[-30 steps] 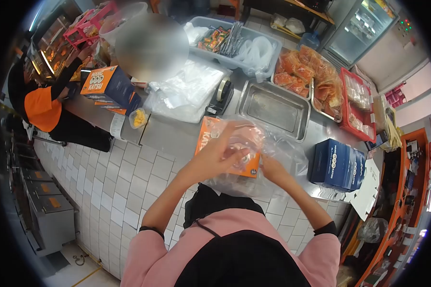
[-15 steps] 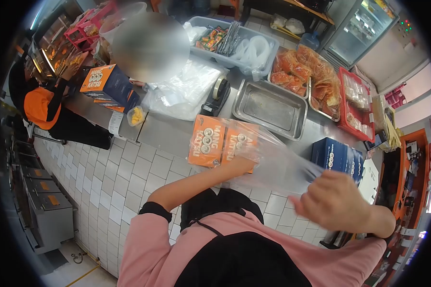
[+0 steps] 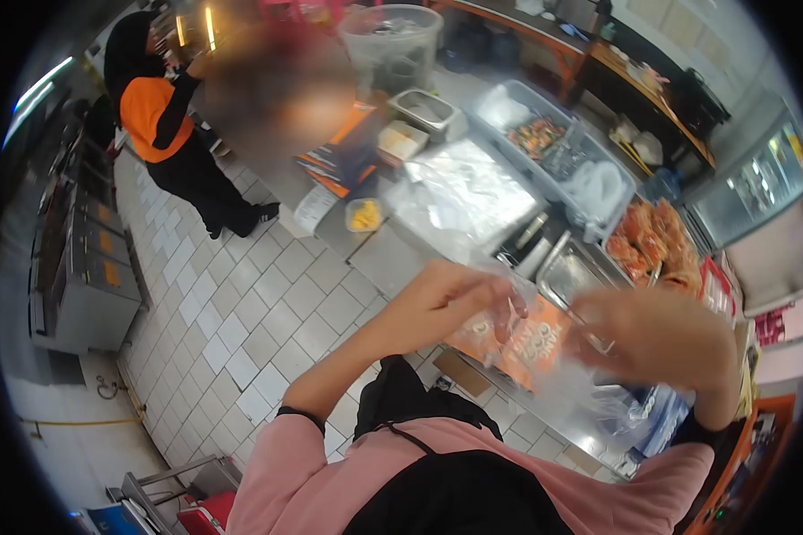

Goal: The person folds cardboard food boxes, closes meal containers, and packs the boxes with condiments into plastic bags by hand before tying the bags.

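Orange Mang Katsu boxes (image 3: 533, 343) lie in a clear plastic bag (image 3: 598, 388) at the near edge of the steel table. At the bag's left side is my left hand (image 3: 459, 308), its fingers closed on the clear plastic above the boxes. My right hand (image 3: 651, 339) is raised over the right end of the boxes, beside the bag; it is smeared by motion, so its fingers and any hold on the bag cannot be made out.
Flat clear bags (image 3: 459, 192), a steel tray (image 3: 575, 267) and a blue bin (image 3: 562, 152) of sachets lie beyond. Bagged orange food (image 3: 656, 241) sits right. A cup of yellow food (image 3: 364, 215) is left. A co-worker (image 3: 161, 116) stands far left.
The view has swung to the left. My left hand has come up from the boxes to the plastic, and my right hand has moved back in over the boxes. The bag is bunched around them.
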### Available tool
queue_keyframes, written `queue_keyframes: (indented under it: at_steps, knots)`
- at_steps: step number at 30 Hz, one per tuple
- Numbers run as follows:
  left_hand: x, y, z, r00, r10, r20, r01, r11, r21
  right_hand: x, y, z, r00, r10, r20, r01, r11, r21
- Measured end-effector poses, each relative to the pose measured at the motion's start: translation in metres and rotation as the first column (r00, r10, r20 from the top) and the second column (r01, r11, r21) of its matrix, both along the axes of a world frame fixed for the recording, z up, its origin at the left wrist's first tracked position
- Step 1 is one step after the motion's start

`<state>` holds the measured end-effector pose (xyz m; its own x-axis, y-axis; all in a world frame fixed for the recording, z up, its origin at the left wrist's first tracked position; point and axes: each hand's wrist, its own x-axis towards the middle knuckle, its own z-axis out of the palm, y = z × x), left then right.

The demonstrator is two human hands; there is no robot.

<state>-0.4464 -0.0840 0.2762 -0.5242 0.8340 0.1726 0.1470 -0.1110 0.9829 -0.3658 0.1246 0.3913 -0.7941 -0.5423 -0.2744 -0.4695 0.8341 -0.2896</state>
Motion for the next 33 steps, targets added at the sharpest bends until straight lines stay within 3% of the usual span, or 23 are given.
queue_keyframes:
  at_steps: [1, 2, 3, 5, 6, 7, 9, 10, 12, 13, 15, 16, 17, 19, 20, 21, 22, 23, 25, 26, 29, 32, 33]
  knots:
    - [-0.004, -0.011, -0.001, 1.000, 0.020, -0.006, -0.020, 1.000, -0.001, -0.032, -0.019, 0.007, 0.989, -0.082, -0.120, 0.091, 0.993, 0.072]
    - [-0.006, -0.023, -0.003, 0.995, -0.100, -0.029, 0.098, 0.992, -0.075, -0.069, -0.035, 0.001, 0.975, -0.111, -0.194, 0.104, 0.994, -0.045]
    - [-0.008, -0.034, -0.006, 0.974, -0.224, -0.044, 0.215, 0.965, -0.154, -0.109, -0.052, -0.012, 0.875, -0.032, -0.483, -0.031, 0.992, -0.123]
    - [-0.008, -0.046, -0.020, 0.948, -0.311, -0.064, 0.309, 0.950, -0.033, -0.208, -0.092, -0.047, 0.844, 0.052, -0.534, -0.189, 0.961, -0.204]
    - [-0.010, -0.053, -0.022, 0.951, -0.303, -0.068, 0.301, 0.953, -0.037, -0.248, -0.115, -0.061, 0.887, 0.063, -0.457, -0.171, 0.965, -0.198]
    - [-0.011, -0.061, -0.025, 0.958, -0.285, 0.037, 0.287, 0.957, -0.046, -0.288, -0.137, -0.077, 0.926, 0.076, -0.371, -0.140, 0.979, -0.149]
    - [-0.014, -0.073, -0.034, 0.956, -0.254, 0.144, 0.264, 0.963, -0.054, -0.364, -0.178, -0.123, 0.956, -0.008, -0.293, 0.002, 1.000, -0.020]
    - [-0.017, -0.078, -0.044, 0.948, -0.241, 0.208, 0.249, 0.968, -0.012, -0.378, -0.193, -0.136, 0.957, 0.002, -0.291, -0.007, 1.000, -0.019]
    - [-0.023, -0.084, -0.059, 0.915, -0.272, 0.298, 0.239, 0.960, 0.143, -0.400, -0.217, -0.153, 0.919, -0.265, -0.290, 0.303, 0.949, 0.091]
    - [-0.029, -0.087, -0.064, 0.915, -0.266, 0.302, 0.233, 0.962, 0.142, -0.410, -0.221, -0.162, 0.922, -0.260, -0.287, 0.297, 0.951, 0.091]
    - [-0.033, -0.092, -0.076, 0.860, -0.360, 0.363, 0.231, 0.907, 0.352, -0.420, -0.222, -0.174, 0.945, -0.319, -0.066, 0.324, 0.942, 0.085]
    - [-0.029, -0.096, -0.093, 0.875, -0.235, 0.424, 0.112, 0.949, 0.295, -0.424, -0.220, -0.181, 0.942, -0.312, -0.121, 0.322, 0.944, 0.070]
    - [-0.030, -0.097, -0.102, 0.865, -0.241, 0.441, 0.112, 0.948, 0.297, -0.420, -0.220, -0.182, 0.943, -0.318, -0.103, 0.326, 0.942, 0.077]
    - [-0.037, -0.096, -0.115, 0.614, -0.287, 0.735, -0.021, 0.926, 0.378, -0.411, -0.210, -0.176, 0.936, -0.315, -0.156, 0.314, 0.949, -0.035]
    - [-0.040, -0.096, -0.125, 0.601, -0.303, 0.740, 0.002, 0.926, 0.378, -0.400, -0.204, -0.168, 0.919, -0.317, -0.236, 0.315, 0.948, -0.048]
    - [-0.043, -0.097, -0.136, 0.560, -0.239, 0.793, -0.032, 0.951, 0.309, -0.387, -0.192, -0.157, 0.912, -0.342, -0.228, 0.341, 0.939, -0.043]
    - [-0.045, -0.098, -0.142, 0.515, -0.172, 0.839, -0.058, 0.970, 0.235, -0.373, -0.178, -0.145, 0.917, -0.329, -0.223, 0.300, 0.941, -0.154]
    - [-0.047, -0.097, -0.141, 0.500, -0.192, 0.844, -0.028, 0.971, 0.238, -0.357, -0.163, -0.130, 0.920, -0.320, -0.224, 0.259, 0.929, -0.263]
    - [-0.058, -0.091, -0.138, 0.653, -0.145, 0.743, 0.024, 0.985, 0.171, -0.303, -0.134, -0.097, 0.905, -0.317, -0.284, 0.168, 0.880, -0.445]
    - [-0.061, -0.088, -0.130, 0.636, -0.181, 0.750, 0.065, 0.981, 0.181, -0.269, -0.122, -0.077, 0.892, -0.342, -0.295, 0.161, 0.851, -0.500]
    - [-0.066, -0.077, -0.117, 0.612, -0.080, 0.787, 0.008, 0.995, 0.095, -0.170, -0.099, -0.044, 0.873, -0.381, -0.304, 0.051, 0.692, -0.720]
    - [-0.071, -0.063, -0.142, 0.475, -0.046, 0.879, -0.135, 0.983, 0.124, -0.092, -0.084, -0.071, 0.856, -0.419, -0.304, 0.026, 0.620, -0.784]
    - [-0.074, -0.057, -0.148, 0.430, -0.034, 0.902, -0.188, 0.974, 0.126, -0.075, -0.078, -0.108, 0.853, -0.429, -0.298, 0.008, 0.581, -0.814]
